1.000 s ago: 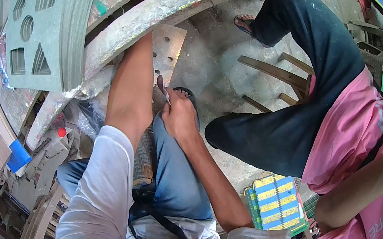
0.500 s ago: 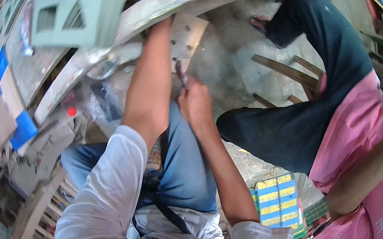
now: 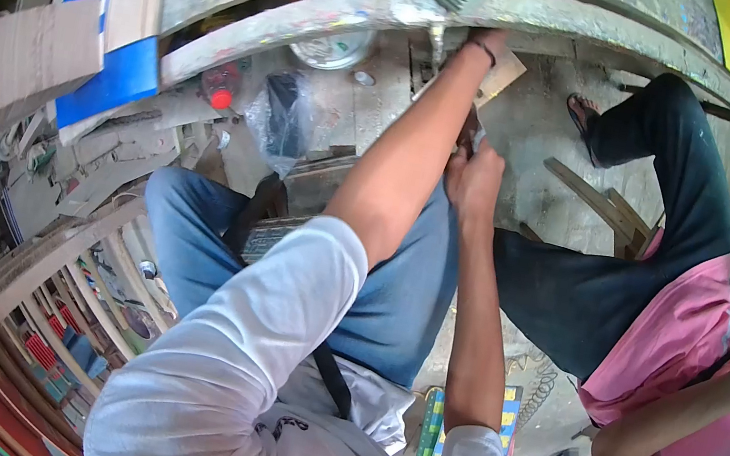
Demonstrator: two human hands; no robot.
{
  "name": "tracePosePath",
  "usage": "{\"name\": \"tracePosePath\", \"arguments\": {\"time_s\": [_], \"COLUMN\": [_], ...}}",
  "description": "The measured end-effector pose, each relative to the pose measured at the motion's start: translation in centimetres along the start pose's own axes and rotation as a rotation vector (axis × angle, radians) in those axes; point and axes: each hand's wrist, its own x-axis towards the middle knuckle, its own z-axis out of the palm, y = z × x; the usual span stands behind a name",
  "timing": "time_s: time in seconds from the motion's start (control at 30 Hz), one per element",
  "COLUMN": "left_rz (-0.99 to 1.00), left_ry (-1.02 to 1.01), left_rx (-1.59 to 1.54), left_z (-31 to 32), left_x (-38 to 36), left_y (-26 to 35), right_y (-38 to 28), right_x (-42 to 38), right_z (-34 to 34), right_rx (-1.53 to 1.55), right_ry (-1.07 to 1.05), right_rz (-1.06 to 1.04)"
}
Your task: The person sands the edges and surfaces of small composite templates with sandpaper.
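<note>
View just swung L, putting board (image 3: 502, 79) upper ctr, partly behind L forearm (image 3: 411, 154), tool contact unverifiable; R hand (image 3: 477, 184) clenched on tool (image 3: 472, 124), L hand (image 3: 486, 39) by board, grip can't tell.

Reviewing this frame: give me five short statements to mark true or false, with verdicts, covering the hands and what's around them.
1. The right hand holds a small brown tool. True.
2. The left hand rests on the wearer's jeans. False: it is up by the pale board.
3. Someone in a pink shirt is at picture right. True.
4. The bottle cap is green. False: it is red.
5. The wearer's sleeves are black. False: the sleeves are white.
</note>
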Motion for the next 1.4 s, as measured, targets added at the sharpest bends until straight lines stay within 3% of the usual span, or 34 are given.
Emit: {"name": "tracePosePath", "arguments": {"time_s": [0.13, 0.2, 0.23, 0.3, 0.43, 0.5, 0.57, 0.63, 0.67, 0.7, 0.73, 0.8, 0.83, 0.9, 0.93, 0.97, 1.0, 1.03, 1.1, 1.17, 1.3, 1.4], "left_rz": [0.108, 0.442, 0.377, 0.454, 0.262, 0.202, 0.050, -0.016, -0.043, 0.054, 0.155, 0.095, 0.081, 0.053, 0.046, -0.018, -0.085, -0.081, 0.001, -0.046, 0.078, 0.041], "left_ry": [-0.063, 0.091, 0.031, 0.090, 0.044, 0.311, 0.402, 0.309, 0.338, 0.334, 0.329, 0.247, 0.271, 0.042, 0.069, 0.019, -0.035, 0.014, 0.082, 0.089, 0.109, -0.018], "left_rx": [-0.322, -0.616, -0.536, -0.547, -0.423, -0.204, -0.111, -0.024, -0.033, -0.174, -0.314, -0.812, -0.825, -1.326, -1.337, -1.129, -0.923, -0.933, -0.970, -0.983, -0.938, -0.943], "left_z": [-3.5, -6.5, -7.8, -11.4, -17.7, -19.1, -19.9, -19.5, -18.8, -18.0, -17.5, -18.0, -18.9, -20.5, -20.3, -19.9, -19.2, -18.4, -17.7, -18.3, -18.4, -19.2], "left_x": [-8.2, -14.9, -17.6, -25.0, -37.4, -41.3, -43.7, -44.3, -44.6, -44.0, -43.4, -42.3, -42.1, -42.2, -42.2, -42.2, -42.1, -41.9, -41.7, -41.7, -41.6, -41.6], "left_y": [0.2, -0.4, -1.5, -3.3, -10.1, -15.0, -19.1, -20.3, -20.6, -20.4, -19.9, -19.0, -18.4, -17.8, -18.4, -19.2, -20.0, -20.2, -19.7, -19.5, -19.6, -19.3], "right_y": [0.0, 0.5, 0.6, 0.9, -0.8, -0.2, -1.1, -3.0, -3.9, -5.1, -6.3, -8.7, -8.4, -7.5, -7.0, -6.6, -3.4, -3.9, -5.1, -4.8, -5.1, -4.9], "right_x": [0.0, -0.1, -0.2, -0.3, -1.4, -1.2, -1.8, -3.6, -4.5, -5.7, -7.4, -12.0, -13.2, -16.7, -18.1, -19.1, -17.8, -18.0, -18.1, -17.6, -17.7, -17.6], "right_z": [-0.5, -0.6, -0.8, -0.8, -0.6, 0.5, 0.5, 0.9, 1.4, 2.2, 3.1, 4.6, 5.7, 8.2, 9.2, 10.0, 11.4, 10.5, 9.1, 9.3, 9.1, 9.1], "right_rx": [-0.053, -0.011, -0.008, 0.051, -0.068, -0.085, -0.104, -0.034, 0.026, 0.026, 0.113, 0.411, 0.428, 0.365, 0.611, 0.856, 0.972, 1.061, 1.065, 1.089, 1.077, 1.097], "right_ry": [0.022, 0.098, 0.116, 0.058, 0.089, 0.125, 0.159, 0.182, 0.152, 0.127, 0.098, -0.079, -0.169, -0.300, -0.352, -0.404, -0.515, -0.583, -0.647, -0.644, -0.643, -0.635], "right_rz": [0.017, -0.088, -0.106, -0.138, -0.245, -0.370, -0.492, -0.713, -0.696, -0.728, -0.666, -0.430, -0.426, -0.215, -0.177, -0.129, -0.028, 0.064, 0.180, 0.177, 0.148, 0.139]}}
